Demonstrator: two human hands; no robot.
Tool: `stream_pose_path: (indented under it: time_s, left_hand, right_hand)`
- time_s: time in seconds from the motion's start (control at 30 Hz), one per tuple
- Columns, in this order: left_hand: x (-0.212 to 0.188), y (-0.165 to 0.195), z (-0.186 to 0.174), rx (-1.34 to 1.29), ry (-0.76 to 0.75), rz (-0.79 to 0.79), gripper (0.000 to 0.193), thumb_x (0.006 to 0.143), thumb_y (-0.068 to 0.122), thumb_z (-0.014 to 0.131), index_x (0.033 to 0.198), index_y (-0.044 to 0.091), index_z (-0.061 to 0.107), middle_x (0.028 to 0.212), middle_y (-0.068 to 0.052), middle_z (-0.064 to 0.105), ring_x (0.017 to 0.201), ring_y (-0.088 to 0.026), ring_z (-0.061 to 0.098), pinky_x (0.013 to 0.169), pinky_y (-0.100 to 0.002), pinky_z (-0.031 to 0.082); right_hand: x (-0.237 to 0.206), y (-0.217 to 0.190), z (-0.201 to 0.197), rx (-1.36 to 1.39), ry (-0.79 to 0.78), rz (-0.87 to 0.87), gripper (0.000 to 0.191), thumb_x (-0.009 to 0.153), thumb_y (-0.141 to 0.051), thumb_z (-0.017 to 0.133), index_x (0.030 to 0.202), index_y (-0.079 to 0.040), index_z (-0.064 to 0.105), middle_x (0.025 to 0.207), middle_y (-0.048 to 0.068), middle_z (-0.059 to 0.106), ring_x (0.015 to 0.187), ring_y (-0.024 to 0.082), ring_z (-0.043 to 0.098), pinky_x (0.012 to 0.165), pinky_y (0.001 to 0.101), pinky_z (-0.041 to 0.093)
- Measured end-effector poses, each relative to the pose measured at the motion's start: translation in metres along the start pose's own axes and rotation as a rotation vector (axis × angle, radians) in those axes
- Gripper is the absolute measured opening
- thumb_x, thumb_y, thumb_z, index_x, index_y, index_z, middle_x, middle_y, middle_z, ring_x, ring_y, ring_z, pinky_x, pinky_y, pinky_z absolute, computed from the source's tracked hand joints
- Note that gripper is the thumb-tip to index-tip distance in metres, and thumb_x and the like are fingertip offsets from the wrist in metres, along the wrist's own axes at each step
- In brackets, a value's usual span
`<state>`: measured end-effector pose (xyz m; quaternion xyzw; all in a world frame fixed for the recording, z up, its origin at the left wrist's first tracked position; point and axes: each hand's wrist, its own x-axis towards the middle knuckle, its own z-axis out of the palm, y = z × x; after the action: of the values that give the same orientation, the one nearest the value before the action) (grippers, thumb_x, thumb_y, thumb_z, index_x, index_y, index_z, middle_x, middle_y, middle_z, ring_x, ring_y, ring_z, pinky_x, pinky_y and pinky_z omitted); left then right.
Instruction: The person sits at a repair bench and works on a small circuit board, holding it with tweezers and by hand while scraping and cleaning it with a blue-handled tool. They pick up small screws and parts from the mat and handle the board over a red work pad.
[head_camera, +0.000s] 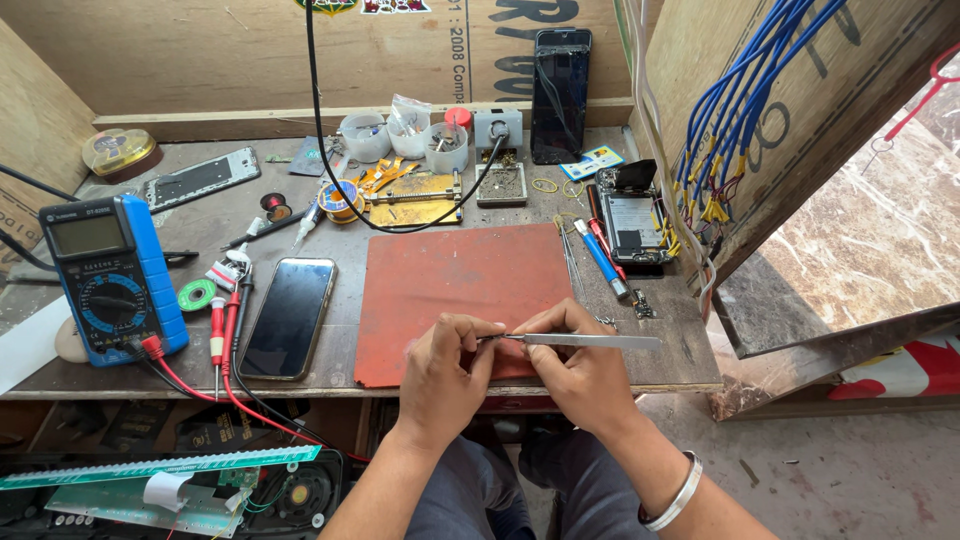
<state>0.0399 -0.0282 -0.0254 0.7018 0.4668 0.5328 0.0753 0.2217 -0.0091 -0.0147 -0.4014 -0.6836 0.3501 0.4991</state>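
We hold the thin metal tweezers (585, 341) in our right hand (580, 375), fingers pinched shut round them, and the tip meets our left hand (445, 380), which is curled tight on something too tiny to see; to do this well, we keep both hands low and steady and squeeze softly. The tweezers lie flat above the near edge of the red mat (450, 275); the dark phone (288, 318) rests to the left.

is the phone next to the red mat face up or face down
Face up: the phone lies flat beside the red mat, dark glossy screen showing, no camera lenses visible.
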Motion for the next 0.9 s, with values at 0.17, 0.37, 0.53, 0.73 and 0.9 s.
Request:
stream_pose_path:
  time_s: [0.17,0.37,0.53,0.73,0.9]
  left_hand:
    - [-0.001,0.0,0.0,0.028,-0.028,-0.021,0.031,0.082,-0.001,0.078,0.099,0.007,0.054,0.081,-0.004,0.069,0.067,-0.023,0.066,0.059,-0.037,0.054]
    - [-0.001,-0.001,0.002,-0.023,0.013,-0.048,0.031,0.087,-0.001,0.076,0.1,0.006,0.049,0.088,-0.006,0.073,0.07,-0.024,0.071,0.06,-0.036,0.057]
    - [0.001,-0.002,0.001,-0.257,0.016,-0.127,0.035,0.094,-0.003,0.068,0.098,0.005,0.035,0.101,-0.01,0.077,0.088,-0.02,0.08,0.063,-0.029,0.065]
    - [0.002,-0.003,0.0,-0.27,0.032,-0.167,0.037,0.094,-0.003,0.069,0.097,0.005,0.033,0.099,-0.011,0.077,0.088,-0.018,0.08,0.062,-0.028,0.064]
    - [0.002,-0.002,0.0,-0.265,0.029,-0.161,0.036,0.094,-0.003,0.069,0.097,0.005,0.034,0.099,-0.01,0.077,0.085,-0.017,0.079,0.061,-0.028,0.063]
  right_hand:
    - [-0.008,0.005,0.002,-0.041,0.019,-0.138,0.008,0.083,0.001,0.059,0.09,-0.002,0.059,0.087,0.006,0.07,0.07,0.01,0.063,0.064,0.0252,0.053]
    - [-0.014,0.017,0.002,0.189,0.016,-0.13,0.014,0.085,0.005,0.047,0.096,-0.003,0.053,0.103,0.01,0.066,0.085,0.014,0.068,0.078,0.0287,0.057]
    - [-0.01,0.02,-0.001,0.302,0.034,-0.054,0.011,0.096,0.003,0.047,0.103,-0.005,0.049,0.113,0.017,0.072,0.105,0.018,0.069,0.097,0.0332,0.055]
    - [-0.012,0.013,0.0,0.274,0.028,-0.207,0.01,0.097,0.005,0.052,0.103,-0.003,0.052,0.129,0.019,0.063,0.123,0.023,0.062,0.107,0.0345,0.051]
    - [-0.011,0.006,0.002,0.093,0.028,-0.194,0.018,0.091,0.009,0.061,0.105,-0.003,0.063,0.111,0.013,0.074,0.102,0.019,0.073,0.088,0.0295,0.058]
